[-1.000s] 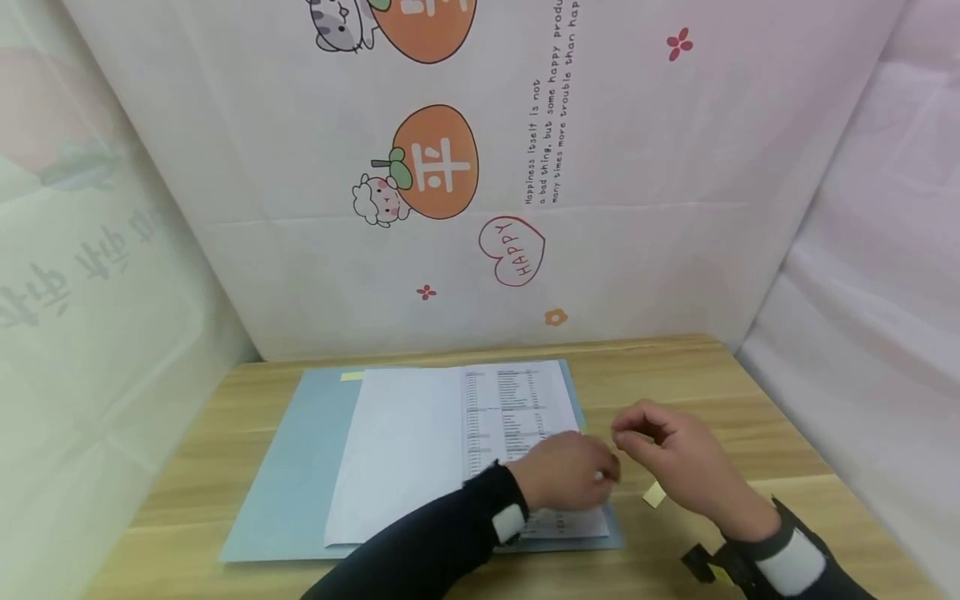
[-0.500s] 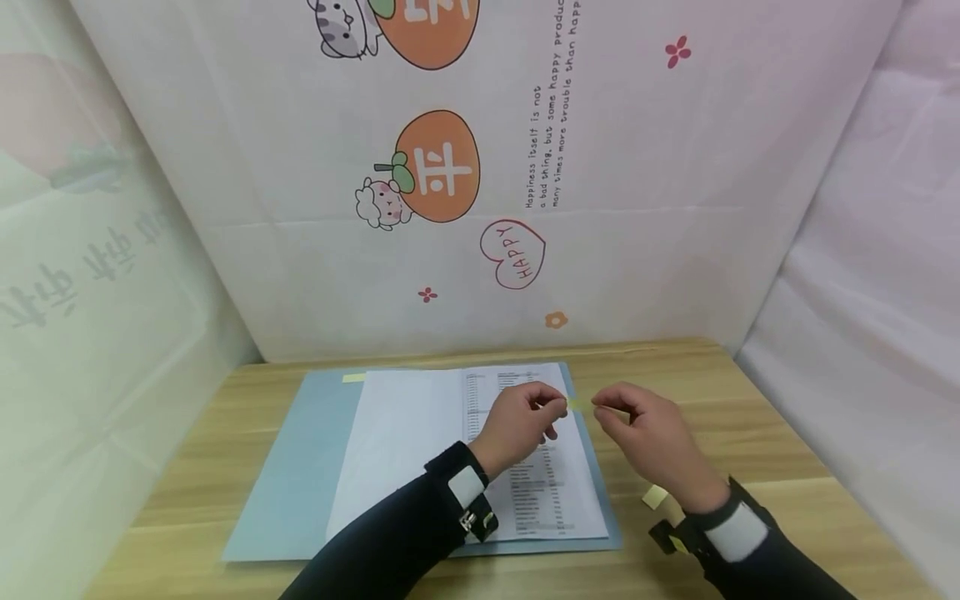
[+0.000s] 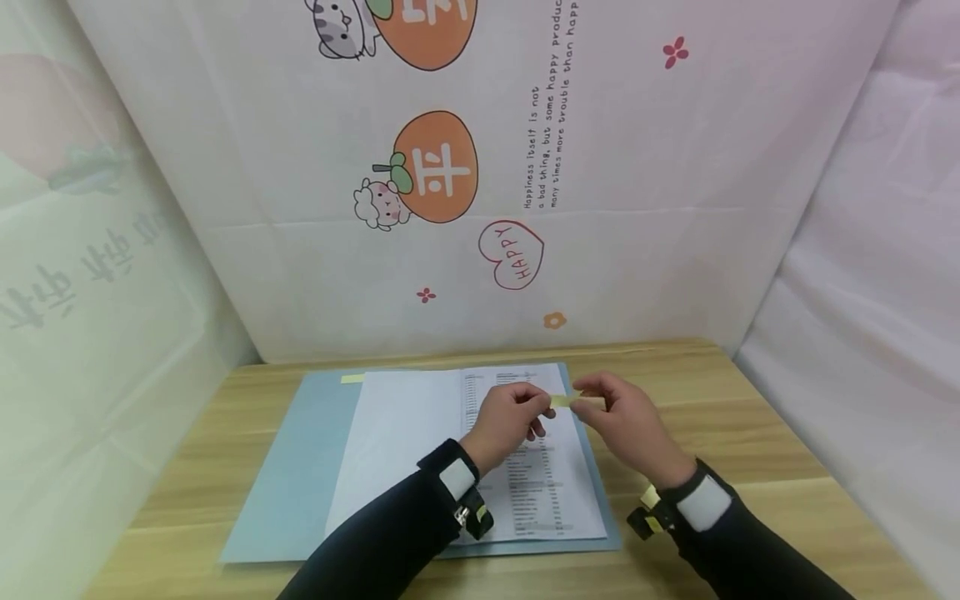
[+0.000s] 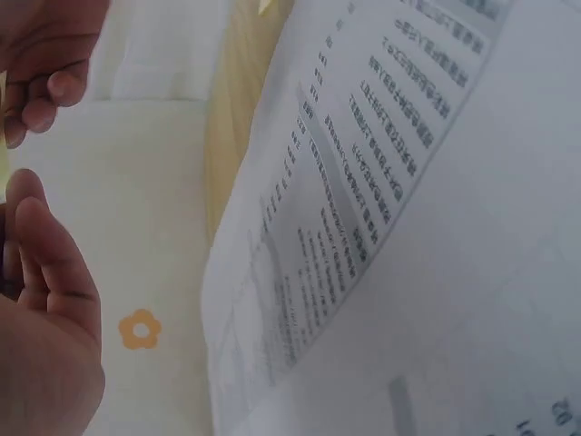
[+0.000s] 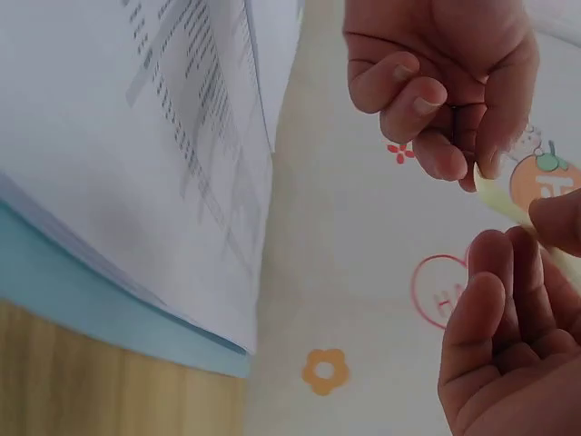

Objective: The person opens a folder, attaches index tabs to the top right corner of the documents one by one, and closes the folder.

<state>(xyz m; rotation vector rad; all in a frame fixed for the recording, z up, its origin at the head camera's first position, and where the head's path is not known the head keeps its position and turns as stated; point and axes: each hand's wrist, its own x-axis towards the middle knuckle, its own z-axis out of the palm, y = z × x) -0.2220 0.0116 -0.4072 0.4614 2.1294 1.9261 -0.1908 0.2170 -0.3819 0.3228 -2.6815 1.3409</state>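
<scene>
A thin pale yellow paper strip point(image 3: 561, 401) stretches between the two hands, over the right edge of a printed sheet point(image 3: 531, 467). At its left end, my left hand point(image 3: 510, 421) pinches it between thumb and forefinger. My right hand point(image 3: 626, 425) holds the other end; in the right wrist view the strip point(image 5: 502, 202) passes between the right thumb point(image 5: 558, 222) and fingers. Below lie white papers point(image 3: 401, 450) in an opened light blue folder point(image 3: 281, 483). In the left wrist view most of the strip falls outside the frame.
Another yellow strip point(image 3: 352, 378) sits at the folder's top edge, left of the papers. A small yellow piece point(image 3: 649, 497) lies on the wooden table point(image 3: 780, 467), partly hidden by the right wrist. Printed white cloth point(image 3: 637, 208) stands behind the table.
Both hands have moved up the page to near its upper right edge. The left hand turned and now pinches the strip. The right hand moved left, closing on the strip's other end.
</scene>
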